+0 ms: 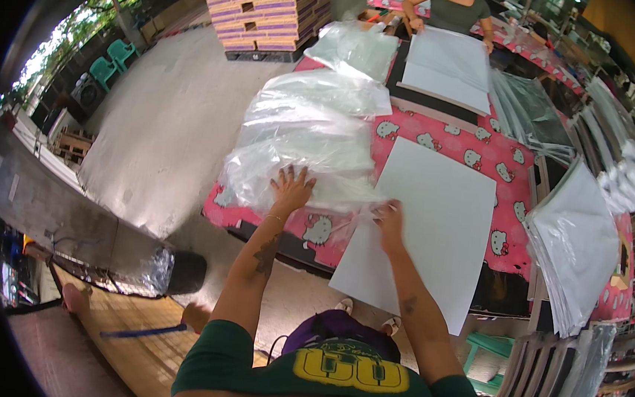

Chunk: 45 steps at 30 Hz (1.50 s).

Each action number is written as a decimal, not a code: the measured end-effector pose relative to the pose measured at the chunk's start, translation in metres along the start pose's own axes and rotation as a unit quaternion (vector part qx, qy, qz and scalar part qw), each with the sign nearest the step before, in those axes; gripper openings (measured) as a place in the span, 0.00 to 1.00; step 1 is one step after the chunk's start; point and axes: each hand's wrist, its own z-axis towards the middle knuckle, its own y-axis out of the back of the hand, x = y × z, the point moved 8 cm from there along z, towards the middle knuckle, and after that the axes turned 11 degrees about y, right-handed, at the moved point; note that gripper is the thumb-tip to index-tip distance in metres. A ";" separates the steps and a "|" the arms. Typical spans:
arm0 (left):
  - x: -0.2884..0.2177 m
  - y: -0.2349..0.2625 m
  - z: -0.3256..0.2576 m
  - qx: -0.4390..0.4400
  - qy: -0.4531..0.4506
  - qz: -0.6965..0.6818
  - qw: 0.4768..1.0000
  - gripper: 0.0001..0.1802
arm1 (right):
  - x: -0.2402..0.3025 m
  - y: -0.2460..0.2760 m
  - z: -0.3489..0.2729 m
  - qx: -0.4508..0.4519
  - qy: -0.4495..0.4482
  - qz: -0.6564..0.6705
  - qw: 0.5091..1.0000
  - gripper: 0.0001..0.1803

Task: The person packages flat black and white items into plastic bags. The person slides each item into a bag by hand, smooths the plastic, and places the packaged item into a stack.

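My left hand (292,191) lies with spread fingers on a pile of clear plastic bags (307,134) at the table's left side. At the near right corner of that pile, my right hand (388,220) has its fingers drawn together at the edge of the plastic; they look closed on a bag. Beneath and beside the right hand is a large white sheet (436,208), set at an angle and jutting past the table's near edge. A pink cartoon-print cover (507,202) spreads over the table.
Across the table a person (455,15) handles a plastic-covered white sheet (447,67). Bagged white sheets (575,241) hang over the right side. Dark panels (542,380) stand at lower right near a green stool (486,353). Stacked boxes (269,12) rise from the floor at far left.
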 end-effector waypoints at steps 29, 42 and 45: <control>-0.242 0.098 -0.289 0.090 -0.281 -0.499 0.815 0.12 | 0.135 0.188 -0.205 -0.177 -0.036 0.164 0.970 0.20; -0.244 0.098 -0.362 0.025 -0.489 -0.413 0.768 0.11 | 0.162 0.227 -0.200 -0.223 -0.073 0.400 0.886 0.16; -0.186 0.020 -0.295 0.234 -0.126 -0.621 0.737 0.11 | 0.147 0.279 -0.181 -0.247 -0.046 0.395 0.884 0.14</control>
